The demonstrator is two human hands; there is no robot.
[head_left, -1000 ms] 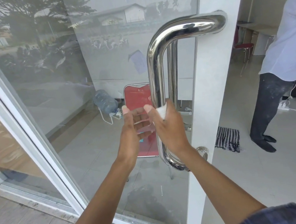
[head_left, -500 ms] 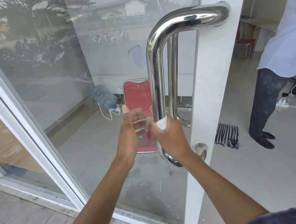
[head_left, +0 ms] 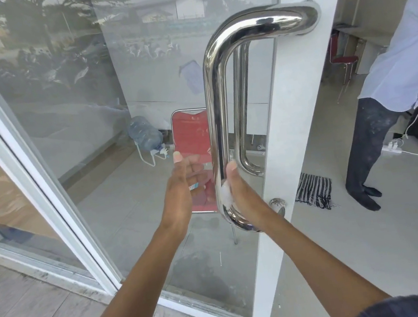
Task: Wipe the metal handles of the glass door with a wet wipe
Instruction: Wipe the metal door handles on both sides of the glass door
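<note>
Right hand [head_left: 245,193] curls round the lower end of the near steel pull handle [head_left: 217,119], pressing the white wet wipe [head_left: 226,192] there, left hand [head_left: 180,189] loose beside, so the inner handle [head_left: 242,104] looks still unwiped.

Right hand [head_left: 245,193] presses the wet wipe [head_left: 226,193] on the handle [head_left: 218,129]; left hand [head_left: 180,192] just left.
</note>
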